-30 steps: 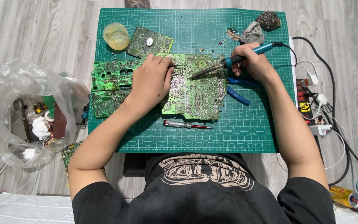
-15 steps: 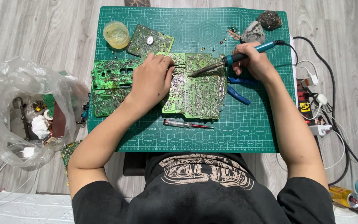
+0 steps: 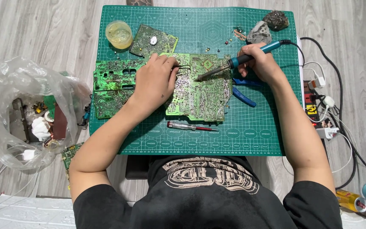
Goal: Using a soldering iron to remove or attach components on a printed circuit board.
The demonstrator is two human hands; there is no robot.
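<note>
Soldering iron [image 3: 234, 62] tip has shifted left on circuit board [image 3: 200, 91].

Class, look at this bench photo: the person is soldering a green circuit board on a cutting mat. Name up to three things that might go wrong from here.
1. The left hand rests on the circuit board close to the soldering iron tip, so a slip might burn the fingers.
2. The iron's cord trails past the right hand toward the power strip; a snag might jerk the hot tip.
3. The blue pliers lie beside the board, under the right wrist, and might get knocked.
</note>
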